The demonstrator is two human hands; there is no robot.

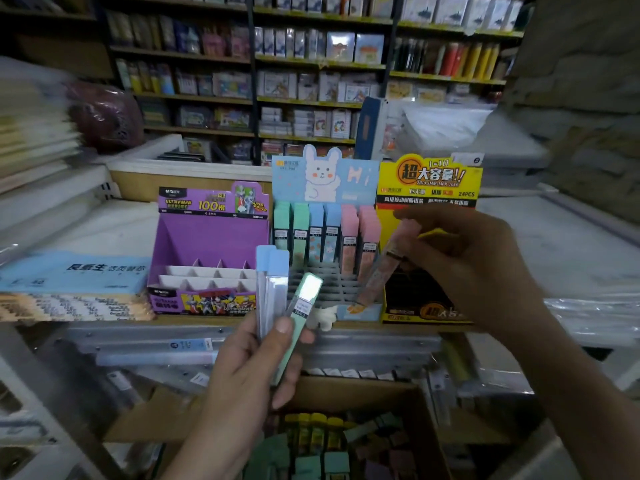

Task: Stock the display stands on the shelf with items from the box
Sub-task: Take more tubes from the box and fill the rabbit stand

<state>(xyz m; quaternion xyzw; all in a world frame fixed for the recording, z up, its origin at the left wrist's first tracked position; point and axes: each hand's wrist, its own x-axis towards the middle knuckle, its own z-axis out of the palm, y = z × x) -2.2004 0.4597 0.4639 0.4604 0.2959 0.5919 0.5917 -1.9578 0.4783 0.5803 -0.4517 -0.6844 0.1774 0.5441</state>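
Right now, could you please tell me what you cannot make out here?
Slots of the yellow stand: head view, hidden behind the right hand.
Contents of the box: head view, dark, cut by the bottom edge.
Number of blue-capped tubes: head view, overlapping in the left hand.
Print on the pink tube: head view, blurred.

The purple display stand (pixel 212 201) is showing "M&G", "ULTRAMAN", "100根" and "SUPER POWER" on its header, with "ULTRAMAN HEROES" running along its front lip. The rabbit display stand (pixel 358 183) is saying "Hi" beside its bunny. The yellow display stand (pixel 429 180) is shouting "超大容量!!", with "2B/0.5MM" and "24PCS" sitting beneath. The blue packet (pixel 76 271) lying to the left is carrying "活页替芯".
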